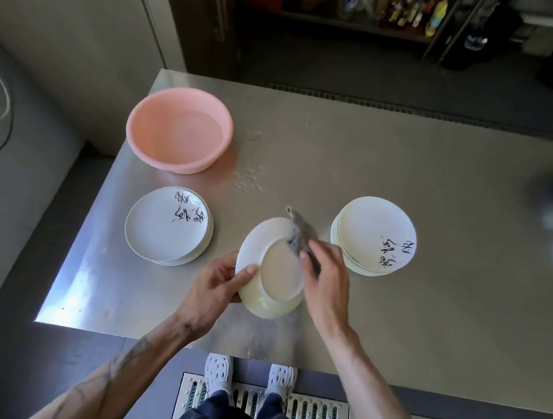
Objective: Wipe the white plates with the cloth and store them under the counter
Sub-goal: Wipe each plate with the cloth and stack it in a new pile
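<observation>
left hand (216, 283) grips white plate (273, 274) by rim, underside up, tilted above steel counter (428, 312). right hand (326, 277) clenched on grey cloth (300, 234), pressed against plate's upper edge. plate stack (170, 224) left, second stack (373, 236) right, pink basin (179, 129) behind left stack, water drops (247, 176) beside it.

- Left hand (222, 280): fingers curled, thumb on top, pinching the held rim.
- Right hand (326, 277): palm down, fingers bunched and closed, forearm angled inward.
</observation>
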{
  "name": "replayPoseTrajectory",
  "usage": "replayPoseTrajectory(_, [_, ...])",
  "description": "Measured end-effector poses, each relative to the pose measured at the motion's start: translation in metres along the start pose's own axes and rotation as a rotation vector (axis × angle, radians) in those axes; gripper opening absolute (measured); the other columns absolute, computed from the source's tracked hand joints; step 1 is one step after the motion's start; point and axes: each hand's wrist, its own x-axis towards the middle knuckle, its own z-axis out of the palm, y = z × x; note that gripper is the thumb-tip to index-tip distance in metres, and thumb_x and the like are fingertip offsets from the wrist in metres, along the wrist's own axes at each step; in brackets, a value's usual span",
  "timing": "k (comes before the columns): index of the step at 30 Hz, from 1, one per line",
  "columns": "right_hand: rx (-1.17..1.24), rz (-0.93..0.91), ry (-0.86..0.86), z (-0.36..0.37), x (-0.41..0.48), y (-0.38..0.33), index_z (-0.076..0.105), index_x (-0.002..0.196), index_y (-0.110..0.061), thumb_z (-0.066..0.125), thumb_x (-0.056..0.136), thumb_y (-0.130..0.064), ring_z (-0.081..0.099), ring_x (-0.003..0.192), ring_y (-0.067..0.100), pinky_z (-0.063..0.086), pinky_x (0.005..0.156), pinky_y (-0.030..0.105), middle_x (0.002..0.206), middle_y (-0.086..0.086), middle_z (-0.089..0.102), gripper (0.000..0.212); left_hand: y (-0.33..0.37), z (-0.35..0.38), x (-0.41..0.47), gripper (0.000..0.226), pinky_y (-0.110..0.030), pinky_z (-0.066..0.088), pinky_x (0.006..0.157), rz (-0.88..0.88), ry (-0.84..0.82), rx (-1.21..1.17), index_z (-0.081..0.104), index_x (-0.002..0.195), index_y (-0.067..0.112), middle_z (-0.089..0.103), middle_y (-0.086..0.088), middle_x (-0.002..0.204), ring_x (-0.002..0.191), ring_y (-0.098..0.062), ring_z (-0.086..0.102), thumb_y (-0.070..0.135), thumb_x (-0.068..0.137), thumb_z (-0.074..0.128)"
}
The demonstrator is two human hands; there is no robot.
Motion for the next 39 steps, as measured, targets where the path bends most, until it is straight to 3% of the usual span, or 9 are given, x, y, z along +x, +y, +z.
replayPoseTrajectory(4, [-0.028,-0.082,-0.002,0.006,-0.024,-0.005,0.064,0.139,-0.018,0.060,0.102,-0.017,0.057,0.119,0.014,0.045,0.106,0.026,0.130,-0.006,0.056,0.037,-0.001,0.002,0.001,0.026,-0.045,0.060,0.083,0.003,0.011,-0.020,0.067,0.123,0.005,0.073,-0.019,0.112,0.099,-0.027,0.071,0.017,0.104,0.055])
replayPoseTrajectory(9, [0.069,0.148,0.108,0.003,-0.012,0.008,0.071,0.120,-0.015,0.064,0.101,-0.016,0.064,0.098,0.018,0.055,0.089,0.048,0.113,-0.004,0.058,0.021,0.006,0.009,0.003,0.024,-0.046,0.061,0.084,0.006,0.073,-0.053,0.069,0.118,0.006,0.076,-0.011,0.104,0.098,-0.025,0.072,0.019,0.103,0.056])
replayPoseTrajectory(14, [0.035,0.065,0.081,0.014,-0.051,-0.016,0.062,0.141,-0.019,0.065,0.100,-0.018,0.055,0.117,0.010,0.047,0.102,0.027,0.127,-0.006,0.053,0.041,0.005,0.011,0.007,0.028,-0.056,0.058,0.092,0.010,0.107,-0.086,0.067,0.122,0.003,0.073,-0.023,0.114,0.110,-0.043,0.068,0.021,0.104,0.055])
replayPoseTrajectory(18, [0.136,0.237,0.106,0.011,-0.030,-0.006,0.060,0.143,-0.018,0.063,0.102,-0.019,0.058,0.118,0.011,0.051,0.104,0.041,0.127,-0.004,0.052,0.041,0.006,0.016,0.008,0.028,-0.059,0.058,0.091,0.019,0.155,-0.088,0.067,0.122,0.002,0.072,-0.024,0.113,0.111,-0.046,0.067,0.020,0.104,0.056])
replayPoseTrajectory(22, [0.163,0.099,0.075,0.021,-0.066,-0.035,0.063,0.139,-0.019,0.068,0.099,-0.015,0.053,0.121,-0.001,0.044,0.103,0.013,0.127,-0.007,0.049,0.041,0.008,0.023,0.014,0.028,-0.064,0.055,0.092,0.036,0.209,-0.120,0.063,0.118,-0.005,0.070,-0.030,0.112,0.106,-0.047,0.068,0.018,0.103,0.056])
replayPoseTrajectory(24, [0.141,0.075,0.058,0.024,-0.071,-0.032,0.065,0.139,-0.021,0.067,0.100,-0.018,0.054,0.122,0.004,0.043,0.104,0.013,0.130,-0.009,0.045,0.040,0.008,0.023,0.015,0.028,-0.065,0.055,0.092,0.043,0.216,-0.126,0.061,0.118,-0.006,0.069,-0.032,0.112,0.107,-0.051,0.066,0.017,0.103,0.057])
replayPoseTrajectory(29, [0.188,0.109,0.102,0.019,-0.063,-0.033,0.073,0.122,-0.018,0.064,0.101,-0.012,0.057,0.119,0.007,0.048,0.101,0.020,0.127,-0.004,0.047,0.024,0.008,0.026,0.015,0.028,-0.058,0.058,0.091,0.045,0.243,-0.138,0.061,0.118,-0.005,0.070,-0.029,0.113,0.105,-0.042,0.069,0.018,0.104,0.056])
replayPoseTrajectory(32, [0.205,0.016,0.077,0.023,-0.072,-0.041,0.071,0.129,-0.014,0.067,0.098,-0.006,0.055,0.114,-0.002,0.044,0.097,0.011,0.125,-0.002,0.047,0.033,0.006,0.028,0.016,0.025,-0.052,0.059,0.088,0.054,0.238,-0.148,0.061,0.117,-0.006,0.070,-0.031,0.110,0.097,-0.037,0.070,0.015,0.105,0.054])
replayPoseTrajectory(39, [0.163,0.050,0.065,0.025,-0.070,-0.028,0.070,0.130,-0.024,0.063,0.102,-0.014,0.056,0.121,0.009,0.044,0.105,0.018,0.134,-0.005,0.046,0.031,0.003,0.030,0.013,0.024,-0.055,0.059,0.089,0.051,0.230,-0.184,0.062,0.115,-0.003,0.072,-0.026,0.110,0.099,-0.036,0.070,0.017,0.105,0.054])
